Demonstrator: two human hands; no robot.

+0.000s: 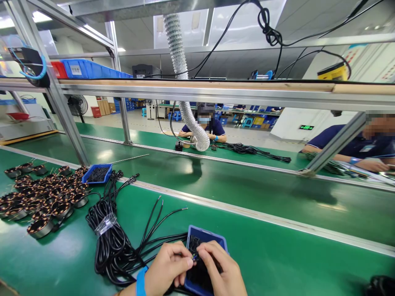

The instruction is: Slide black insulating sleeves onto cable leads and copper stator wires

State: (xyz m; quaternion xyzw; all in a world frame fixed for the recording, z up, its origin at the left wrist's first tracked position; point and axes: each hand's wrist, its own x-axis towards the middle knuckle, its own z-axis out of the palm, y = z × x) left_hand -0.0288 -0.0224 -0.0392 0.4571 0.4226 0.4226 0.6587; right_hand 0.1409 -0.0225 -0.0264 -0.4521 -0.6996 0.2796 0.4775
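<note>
My left hand [169, 265], with a blue band at its wrist, pinches the end of a black cable where thin coloured wires [194, 257] show. The fingertips of my right hand [222, 267] are closed close against those wires; whatever they grip is too small to make out. Both hands are over a blue bin [208, 235] filled with small black pieces. Just left of them lies a bundle of black cables [108, 250], tied with clear wrap [105, 224], some loose ends fanning out toward the bin.
Many copper-wound ring coils [40, 226] crowd the table's left side, beside another blue bin [98, 174] of black pieces. A metal frame [197, 96] with a shelf spans the front. Two people sit across; a clear flexible duct [185, 111] hangs down. Black cable [381, 285] lies lower right.
</note>
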